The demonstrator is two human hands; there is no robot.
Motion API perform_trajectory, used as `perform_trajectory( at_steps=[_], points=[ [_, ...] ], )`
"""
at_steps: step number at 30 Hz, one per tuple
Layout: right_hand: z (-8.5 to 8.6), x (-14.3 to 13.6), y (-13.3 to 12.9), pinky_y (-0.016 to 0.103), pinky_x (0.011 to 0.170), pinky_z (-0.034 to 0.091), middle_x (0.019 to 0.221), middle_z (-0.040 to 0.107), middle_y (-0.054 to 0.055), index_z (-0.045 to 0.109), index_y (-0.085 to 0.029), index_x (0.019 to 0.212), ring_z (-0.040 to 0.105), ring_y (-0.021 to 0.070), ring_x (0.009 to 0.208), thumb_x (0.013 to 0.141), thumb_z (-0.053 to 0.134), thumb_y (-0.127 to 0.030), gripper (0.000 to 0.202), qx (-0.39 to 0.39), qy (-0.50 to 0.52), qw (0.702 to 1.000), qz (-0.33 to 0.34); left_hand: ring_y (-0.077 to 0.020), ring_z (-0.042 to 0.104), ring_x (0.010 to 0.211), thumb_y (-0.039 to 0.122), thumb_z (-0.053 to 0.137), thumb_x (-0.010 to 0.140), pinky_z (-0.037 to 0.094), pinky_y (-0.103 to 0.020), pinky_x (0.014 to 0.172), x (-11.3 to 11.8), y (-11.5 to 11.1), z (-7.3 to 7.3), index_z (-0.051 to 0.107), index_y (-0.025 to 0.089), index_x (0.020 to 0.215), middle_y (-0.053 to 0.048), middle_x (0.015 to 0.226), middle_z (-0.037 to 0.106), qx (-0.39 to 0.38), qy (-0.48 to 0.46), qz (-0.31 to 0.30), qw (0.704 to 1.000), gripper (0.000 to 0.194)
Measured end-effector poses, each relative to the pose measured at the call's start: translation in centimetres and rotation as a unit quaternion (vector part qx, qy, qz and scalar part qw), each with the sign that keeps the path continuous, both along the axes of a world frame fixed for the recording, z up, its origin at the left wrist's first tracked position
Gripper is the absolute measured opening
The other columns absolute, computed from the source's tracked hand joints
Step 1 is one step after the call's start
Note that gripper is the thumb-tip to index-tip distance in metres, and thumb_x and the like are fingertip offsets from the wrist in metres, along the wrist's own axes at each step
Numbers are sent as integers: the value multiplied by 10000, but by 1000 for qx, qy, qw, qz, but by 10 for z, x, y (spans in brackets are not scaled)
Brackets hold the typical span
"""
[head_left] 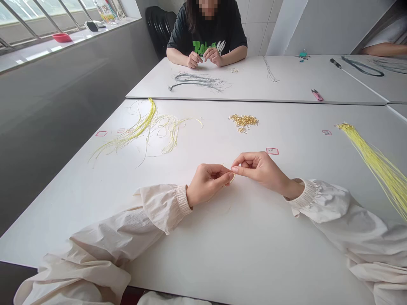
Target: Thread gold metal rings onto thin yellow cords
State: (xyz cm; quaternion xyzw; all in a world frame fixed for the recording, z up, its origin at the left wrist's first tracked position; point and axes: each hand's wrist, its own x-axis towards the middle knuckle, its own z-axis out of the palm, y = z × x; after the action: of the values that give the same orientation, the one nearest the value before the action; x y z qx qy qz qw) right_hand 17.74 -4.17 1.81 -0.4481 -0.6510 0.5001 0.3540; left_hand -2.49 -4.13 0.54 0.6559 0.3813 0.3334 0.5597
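Observation:
My left hand (208, 183) and my right hand (259, 169) meet above the white table, each in a pinch with the fingertips almost touching. Between them runs a thin pale yellow cord (233, 178), which curves down below the fingertips. Both hands grip it; whether a small metal piece is also between the fingers is hidden. Beyond my hands lies a pile of small gold-coloured metal pieces (244, 120). A loose bundle of yellow cords (149, 118) spreads out at the left, and a neater bundle of yellow cords (372, 156) lies at the right.
Across the table (95, 203) a person in a black T-shirt (206, 38) works with both hands near dark grey cords (197, 80). Pink thread snips (317, 95) and a black-handled tool (335, 63) lie at the far right. Another person's forearm (384, 49) shows there.

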Motion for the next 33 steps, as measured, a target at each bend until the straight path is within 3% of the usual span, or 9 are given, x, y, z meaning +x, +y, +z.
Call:
perform_trajectory(
  at_steps=[6, 15, 21, 33],
  points=[
    [1, 0, -2, 267, 524, 225, 528, 298, -73, 689, -155, 817, 253, 73, 519, 848, 684, -300, 149, -23, 18, 999, 23, -88, 494, 544, 346, 691, 836, 394, -209, 511, 1, 1, 5, 716, 104, 748, -26, 608, 619, -2, -26, 44, 999, 259],
    [3, -2, -7, 267, 523, 223, 533, 297, -69, 682, -160, 805, 247, 75, 522, 855, 672, -299, 148, -30, 16, 999, 30, -77, 489, 532, 338, 696, 836, 410, -200, 515, 1, 2, 5, 729, 112, 758, -17, 604, 619, 8, -29, 64, 998, 241],
    [2, -5, -11, 269, 518, 209, 555, 348, -56, 654, -164, 832, 259, 81, 531, 860, 668, -321, 160, -42, 55, 998, 10, -79, 496, 524, 324, 704, 826, 414, -200, 512, 2, 3, 8, 727, 121, 740, -13, 592, 622, 10, -27, 81, 996, 222],
    [3, -8, -12, 246, 489, 189, 492, 290, -91, 558, -203, 975, 245, 74, 481, 937, 585, -396, 198, -85, 91, 992, -17, -78, 489, 520, 316, 688, 835, 410, -201, 509, 2, 3, 10, 726, 122, 742, -16, 594, 631, 18, -18, 81, 996, 218]
  ],
)
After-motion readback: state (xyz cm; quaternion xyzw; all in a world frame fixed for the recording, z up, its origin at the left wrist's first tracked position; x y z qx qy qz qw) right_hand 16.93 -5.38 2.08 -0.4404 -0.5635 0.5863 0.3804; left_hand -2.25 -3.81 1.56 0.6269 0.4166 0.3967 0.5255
